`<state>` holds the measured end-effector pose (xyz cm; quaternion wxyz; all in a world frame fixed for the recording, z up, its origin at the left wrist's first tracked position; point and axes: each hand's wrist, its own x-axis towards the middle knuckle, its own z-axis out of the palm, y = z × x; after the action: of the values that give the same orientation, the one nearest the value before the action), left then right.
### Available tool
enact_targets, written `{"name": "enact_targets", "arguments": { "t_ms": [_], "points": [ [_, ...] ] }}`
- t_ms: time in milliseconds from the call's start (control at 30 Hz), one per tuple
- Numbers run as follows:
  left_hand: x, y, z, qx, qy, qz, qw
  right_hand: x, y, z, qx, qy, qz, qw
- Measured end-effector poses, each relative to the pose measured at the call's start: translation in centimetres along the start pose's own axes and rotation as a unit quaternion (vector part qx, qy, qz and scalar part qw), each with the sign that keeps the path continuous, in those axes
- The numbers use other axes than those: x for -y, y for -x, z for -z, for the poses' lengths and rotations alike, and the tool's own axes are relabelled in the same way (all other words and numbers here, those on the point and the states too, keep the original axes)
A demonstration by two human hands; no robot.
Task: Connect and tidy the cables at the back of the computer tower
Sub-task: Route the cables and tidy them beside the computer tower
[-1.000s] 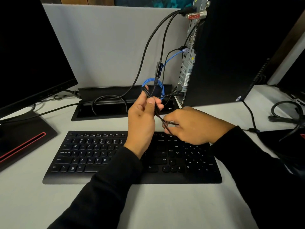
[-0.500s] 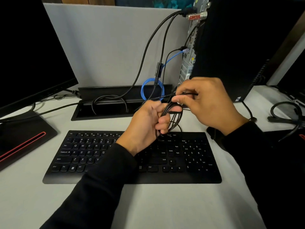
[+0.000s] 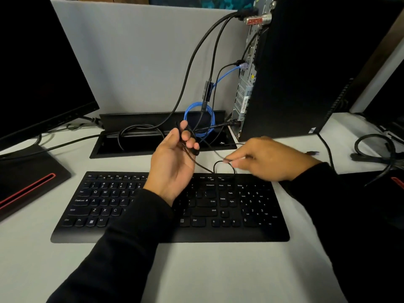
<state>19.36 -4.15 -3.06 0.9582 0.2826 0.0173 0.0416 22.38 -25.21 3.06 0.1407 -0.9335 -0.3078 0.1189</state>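
Note:
The black computer tower [image 3: 306,68] stands at the back right with its rear panel facing left. Several black cables and a blue network cable [image 3: 225,76] run from that panel down to a blue coil [image 3: 188,110] at the desk's cable slot. My left hand [image 3: 175,158] is raised above the keyboard and holds folded loops of a thin black cable [image 3: 196,164] between thumb and fingers. My right hand [image 3: 264,159] is lower, to the right, and pinches a small loop of the same cable near the keyboard's top edge.
A black keyboard [image 3: 135,206] lies across the white desk in front of me. A monitor [image 3: 39,68] on a red-striped base [image 3: 28,182] fills the left. An open cable tray [image 3: 135,145] sits behind the keyboard. More black cables [image 3: 376,149] lie at the right edge.
My right hand has dropped from beside the tower down to the keyboard's top edge, drawing out a loop of cable. My left hand has turned palm-up and lifted slightly.

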Motion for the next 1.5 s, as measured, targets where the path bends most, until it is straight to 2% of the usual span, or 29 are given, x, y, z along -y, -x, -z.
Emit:
{"name": "enact_targets", "arguments": {
  "t_ms": [67, 133, 233, 300, 367, 467, 600, 700, 800, 900, 967, 1033, 1067, 1133, 1233, 1333, 1400, 1433, 1500],
  "points": [
    [0.7, 0.1, -0.3, -0.002, -0.093, -0.038, 0.995, 1.9, -0.5, -1.1, 0.028, 0.015, 0.046, 0.998],
    [1.1, 0.4, -0.5, 0.008, -0.238, -0.084, 0.968, 3.3, -0.6, -1.5, 0.031, 0.031, 0.079, 0.996],
    [1.9, 1.3, -0.9, 0.053, -0.462, -0.143, 0.874, 4.0, -0.5, -1.2, 0.015, 0.046, 0.088, 0.995],
    [2.4, 1.8, -1.0, 0.086, -0.518, -0.134, 0.841, 4.2, -0.3, -0.8, -0.005, 0.042, 0.096, 0.995],
    [2.4, 1.8, -0.8, 0.106, -0.515, -0.096, 0.846, 4.3, -0.2, -0.3, -0.045, 0.039, 0.104, 0.993],
    [1.8, 1.8, -0.7, 0.124, -0.510, -0.047, 0.850, 3.8, 0.0, 0.9, -0.165, -0.012, 0.081, 0.983],
    [1.1, 1.9, -1.0, 0.128, -0.405, 0.015, 0.905, 2.0, 0.2, 1.9, -0.289, -0.065, 0.073, 0.952],
    [0.1, 1.5, -0.3, 0.129, -0.337, 0.015, 0.933, -1.1, 0.3, 1.9, -0.344, -0.100, 0.035, 0.933],
    [-0.8, 1.1, 0.4, 0.082, -0.285, -0.006, 0.955, -3.9, 0.5, 1.3, -0.310, -0.167, -0.023, 0.936],
    [-0.9, 0.6, 1.0, 0.015, -0.244, -0.021, 0.970, -4.5, 0.7, 0.6, -0.173, -0.086, -0.059, 0.979],
    [-1.0, 0.5, 1.3, -0.008, -0.237, -0.031, 0.971, -3.3, 0.7, 0.4, -0.097, -0.060, -0.055, 0.992],
    [-0.9, 0.4, 1.5, -0.014, -0.233, -0.032, 0.972, -1.8, 0.4, 0.4, -0.079, -0.151, -0.019, 0.985],
    [-0.7, 0.5, 1.4, -0.012, -0.235, -0.030, 0.971, -0.9, 0.3, 0.3, -0.085, -0.245, 0.004, 0.966],
    [-0.1, 0.7, 1.1, -0.007, -0.254, -0.029, 0.967, 1.1, 0.0, 0.0, -0.118, -0.407, 0.050, 0.904],
    [0.9, 0.9, 0.8, 0.000, -0.296, -0.036, 0.955, 2.8, -0.8, -0.9, -0.200, -0.462, 0.085, 0.860],
    [1.3, 1.1, 0.5, 0.004, -0.300, -0.039, 0.953, 3.2, -1.3, -2.0, -0.264, -0.456, 0.080, 0.846],
    [1.5, 1.2, 0.2, 0.004, -0.281, -0.030, 0.959, 3.3, -1.5, -2.9, -0.290, -0.421, 0.076, 0.856],
    [1.6, 1.3, 0.0, 0.006, -0.269, -0.023, 0.963, 3.3, -1.6, -3.5, -0.307, -0.378, 0.090, 0.869],
    [1.7, 1.5, -0.3, 0.015, -0.238, 0.000, 0.971, 3.0, -2.0, -4.7, -0.359, -0.223, 0.145, 0.895]
  ]
}}
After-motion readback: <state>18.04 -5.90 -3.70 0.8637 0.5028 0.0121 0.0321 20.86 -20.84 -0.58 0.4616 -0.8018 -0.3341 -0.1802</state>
